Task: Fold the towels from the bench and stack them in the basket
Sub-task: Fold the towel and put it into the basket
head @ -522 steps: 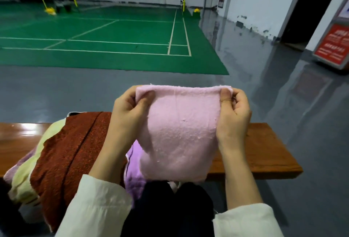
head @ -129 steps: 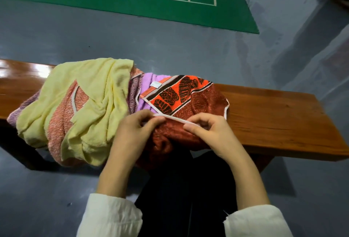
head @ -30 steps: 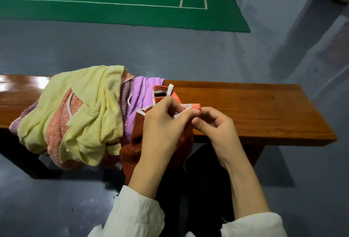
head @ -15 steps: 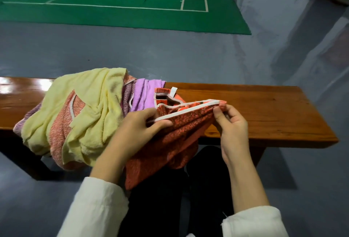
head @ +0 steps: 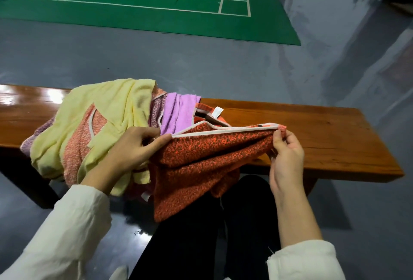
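An orange-red towel (head: 201,159) with a white hem hangs over the front edge of the wooden bench (head: 324,136). My left hand (head: 136,145) pinches the hem at its left end. My right hand (head: 286,148) pinches the hem's right corner, so the edge runs stretched between both hands. Left of it lies a heap of towels: a pale yellow towel (head: 107,110) on top, a salmon towel (head: 78,143) under it and a lilac towel (head: 176,107) behind. No basket is in view.
The bench stands on a glossy grey floor (head: 201,63). A green sports court (head: 145,0) with white lines lies beyond it. My dark trouser legs (head: 223,235) are below the towel. The right half of the bench top shows bare wood.
My hands have moved apart along the white hem, the right hand going further right, and the orange-red towel is spread wider than half a second ago.
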### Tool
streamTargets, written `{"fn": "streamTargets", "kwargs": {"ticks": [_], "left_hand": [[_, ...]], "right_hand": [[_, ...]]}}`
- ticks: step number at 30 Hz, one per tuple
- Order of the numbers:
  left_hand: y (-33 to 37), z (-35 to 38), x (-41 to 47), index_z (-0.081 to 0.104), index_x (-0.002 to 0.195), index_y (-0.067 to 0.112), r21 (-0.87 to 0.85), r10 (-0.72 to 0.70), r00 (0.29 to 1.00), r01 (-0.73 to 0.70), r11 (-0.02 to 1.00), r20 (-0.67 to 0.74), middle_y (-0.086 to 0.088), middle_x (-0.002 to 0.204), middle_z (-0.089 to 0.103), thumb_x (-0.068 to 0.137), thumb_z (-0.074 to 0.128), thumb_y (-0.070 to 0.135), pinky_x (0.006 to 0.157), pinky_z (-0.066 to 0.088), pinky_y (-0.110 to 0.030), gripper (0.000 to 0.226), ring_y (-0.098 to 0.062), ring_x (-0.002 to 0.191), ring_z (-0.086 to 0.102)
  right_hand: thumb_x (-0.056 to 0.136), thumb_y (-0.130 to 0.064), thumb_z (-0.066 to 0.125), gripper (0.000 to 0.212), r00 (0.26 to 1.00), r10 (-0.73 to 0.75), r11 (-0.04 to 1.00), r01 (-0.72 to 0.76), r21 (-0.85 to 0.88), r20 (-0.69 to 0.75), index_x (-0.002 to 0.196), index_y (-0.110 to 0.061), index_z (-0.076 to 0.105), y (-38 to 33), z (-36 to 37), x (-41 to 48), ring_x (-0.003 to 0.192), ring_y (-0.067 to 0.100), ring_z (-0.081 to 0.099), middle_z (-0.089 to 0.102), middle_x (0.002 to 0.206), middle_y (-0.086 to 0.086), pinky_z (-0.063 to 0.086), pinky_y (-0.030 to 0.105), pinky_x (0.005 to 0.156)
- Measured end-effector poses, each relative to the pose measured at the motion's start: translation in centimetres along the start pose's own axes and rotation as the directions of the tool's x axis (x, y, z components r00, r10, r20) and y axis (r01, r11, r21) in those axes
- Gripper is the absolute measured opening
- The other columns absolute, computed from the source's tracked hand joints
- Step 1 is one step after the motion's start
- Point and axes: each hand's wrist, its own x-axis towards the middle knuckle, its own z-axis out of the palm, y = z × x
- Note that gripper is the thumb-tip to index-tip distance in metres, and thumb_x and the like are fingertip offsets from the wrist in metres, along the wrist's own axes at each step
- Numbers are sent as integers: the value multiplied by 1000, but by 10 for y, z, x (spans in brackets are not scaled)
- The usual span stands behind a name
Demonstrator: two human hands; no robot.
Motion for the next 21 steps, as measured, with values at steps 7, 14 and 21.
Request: {"fn": "streamTargets", "kwargs": {"ticks": [7,14,21], "left_hand": [[-1,1,6,47,59,18,-430,-152,987,116,895,-50,10,50,39,84,59,35,45,30,-15,32,-2,49,38],[-18,-20,13,35,53,29,451,131,991,-135,882,39,7,46,39,91,30,57,63,29,-33,47,-7,45,38],[12,-28,18,41,59,14,-302,-5,998,-14,953,-64,5,59,36,83,56,45,55,31,-25,42,-8,60,38]], "right_hand": [[101,-18,44,20,997,2,1000,-2,2,-73,92,-18,62,4,3,6,86,6,58,64,88,-5,47,21,78],[101,-19,44,19,996,-37,998,33,-52,-80,92,-21,61,4,3,11,85,6,58,64,87,-5,48,23,80],[100,-18,46,18,989,-89,996,88,-16,-121,91,-20,62,-5,3,25,91,10,58,63,92,-4,45,29,90]]}}
